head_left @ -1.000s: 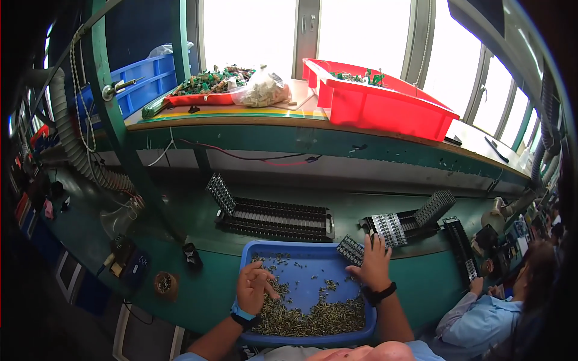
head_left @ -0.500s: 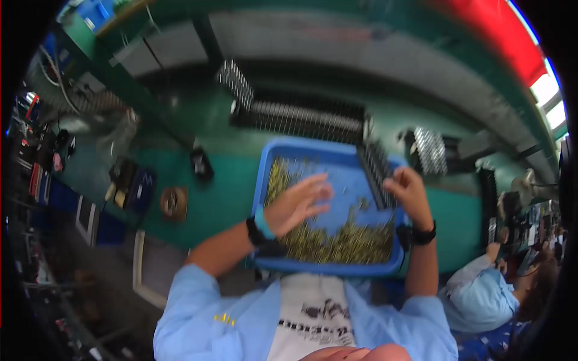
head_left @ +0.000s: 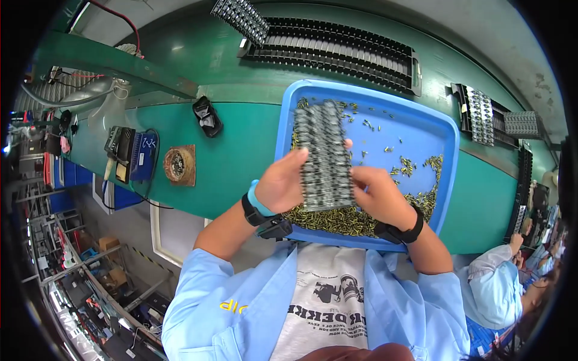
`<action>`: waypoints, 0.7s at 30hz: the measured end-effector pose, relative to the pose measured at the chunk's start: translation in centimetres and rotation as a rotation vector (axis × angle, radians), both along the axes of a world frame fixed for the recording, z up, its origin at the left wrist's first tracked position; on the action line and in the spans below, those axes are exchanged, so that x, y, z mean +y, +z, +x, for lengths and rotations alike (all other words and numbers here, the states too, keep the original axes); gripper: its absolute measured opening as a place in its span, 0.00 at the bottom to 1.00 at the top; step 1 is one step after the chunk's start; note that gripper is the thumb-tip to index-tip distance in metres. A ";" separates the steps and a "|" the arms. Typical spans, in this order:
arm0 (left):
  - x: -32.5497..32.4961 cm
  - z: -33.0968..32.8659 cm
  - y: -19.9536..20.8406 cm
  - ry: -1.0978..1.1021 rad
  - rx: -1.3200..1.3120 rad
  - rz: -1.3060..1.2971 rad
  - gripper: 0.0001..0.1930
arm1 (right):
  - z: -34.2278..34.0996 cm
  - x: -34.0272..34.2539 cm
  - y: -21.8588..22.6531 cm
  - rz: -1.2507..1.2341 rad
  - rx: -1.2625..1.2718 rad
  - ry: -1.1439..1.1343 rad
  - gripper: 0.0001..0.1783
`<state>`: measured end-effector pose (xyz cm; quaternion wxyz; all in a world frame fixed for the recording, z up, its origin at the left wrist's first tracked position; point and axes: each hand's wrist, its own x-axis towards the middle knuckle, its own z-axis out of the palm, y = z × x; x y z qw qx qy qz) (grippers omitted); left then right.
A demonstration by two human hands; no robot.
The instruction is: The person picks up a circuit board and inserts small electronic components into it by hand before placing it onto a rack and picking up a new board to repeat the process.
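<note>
Between my hands is a dark, ridged rectangular panel (head_left: 327, 159) with rows of small fittings, blurred by motion. My left hand (head_left: 283, 180) grips its left edge and my right hand (head_left: 379, 194) grips its right edge near the lower end. The panel is held above a blue plastic tray (head_left: 453, 144). Many small yellow-green and dark cylindrical pieces (head_left: 343, 224) lie heaped along the tray's near side, with others scattered over its floor. I cannot make out the small fittings' details.
A long black rack (head_left: 337, 51) stands behind the tray, with a similar panel (head_left: 242, 19) across its left end. Further panels (head_left: 480, 117) lie at right. Left are a round container (head_left: 179, 165), a black pouch (head_left: 208, 116) and a blue box (head_left: 143, 156). Another person (head_left: 494, 289) works at far right.
The panel has moved from the tray's right side to its left-middle. My left hand, empty and spread before, now grips it together with my right hand. The head view has shifted.
</note>
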<state>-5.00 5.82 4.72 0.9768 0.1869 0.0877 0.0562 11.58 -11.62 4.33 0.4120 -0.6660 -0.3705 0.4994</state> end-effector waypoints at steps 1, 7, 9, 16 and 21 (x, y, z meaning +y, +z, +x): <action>1.7 -0.7 -0.4 0.014 -0.107 0.036 0.31 | -0.3 0.1 0.5 0.037 -0.271 0.163 0.07; 6.2 -2.5 1.2 0.082 0.048 0.347 0.34 | -3.2 -1.2 0.3 0.264 -0.868 0.576 0.06; 5.9 -0.5 1.8 0.012 0.041 0.302 0.33 | -2.5 -1.1 0.1 0.297 -0.820 0.560 0.07; 2.9 5.4 -1.3 -0.267 0.047 0.004 0.38 | 1.1 -1.2 0.8 0.409 -0.542 0.509 0.12; 1.5 5.9 -1.9 -0.232 0.080 -0.129 0.42 | 2.9 -1.4 1.0 0.296 -0.198 0.547 0.12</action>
